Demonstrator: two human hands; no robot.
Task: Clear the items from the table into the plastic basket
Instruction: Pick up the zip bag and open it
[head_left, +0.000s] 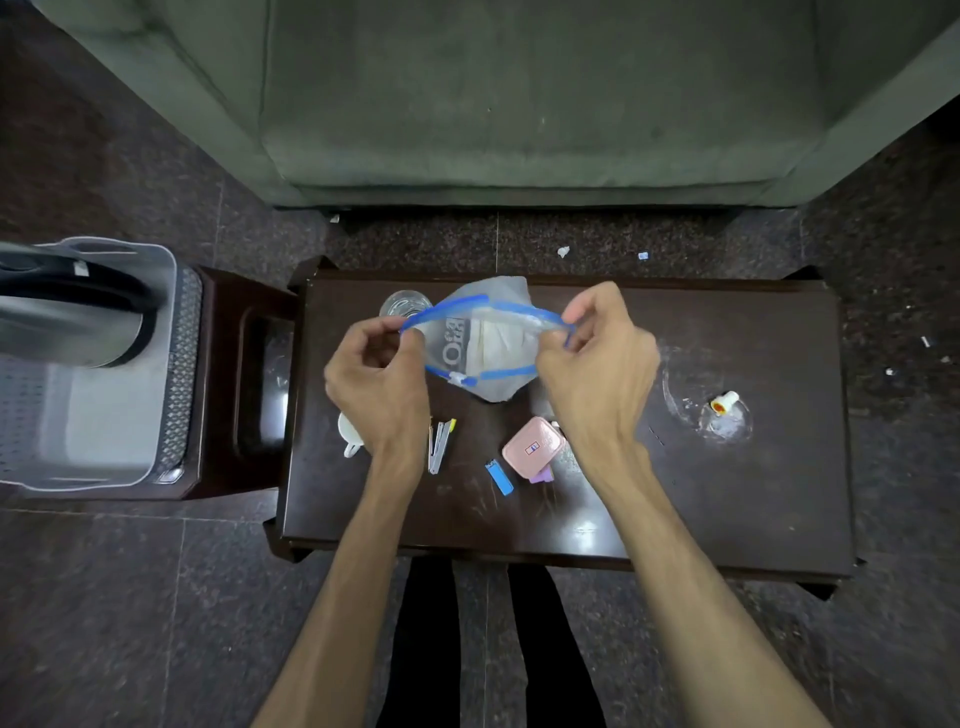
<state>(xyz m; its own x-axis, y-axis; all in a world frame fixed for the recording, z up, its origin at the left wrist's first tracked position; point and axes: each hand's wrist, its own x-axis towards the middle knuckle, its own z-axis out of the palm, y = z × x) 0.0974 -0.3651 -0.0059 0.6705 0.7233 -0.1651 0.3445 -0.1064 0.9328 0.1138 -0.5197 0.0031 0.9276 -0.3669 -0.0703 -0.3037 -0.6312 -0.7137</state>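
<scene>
Item: zip bag (485, 343), clear film with blue zipper rim, something pale inside.
Location: held above the table (727, 493) near its far edge, mouth spread open.
Grip: left hand (376, 379) pinches the rim's left end; right hand (597, 364) pinches the right end.
Handling, judged: light, limp, slippery; best carried by the stiffer zipper rim.
Destination: basket (104, 415), off the table's left edge.
Still on table: glass (402, 301), stapler (439, 447), pink case (532, 447), blue lighter (498, 477).
</scene>
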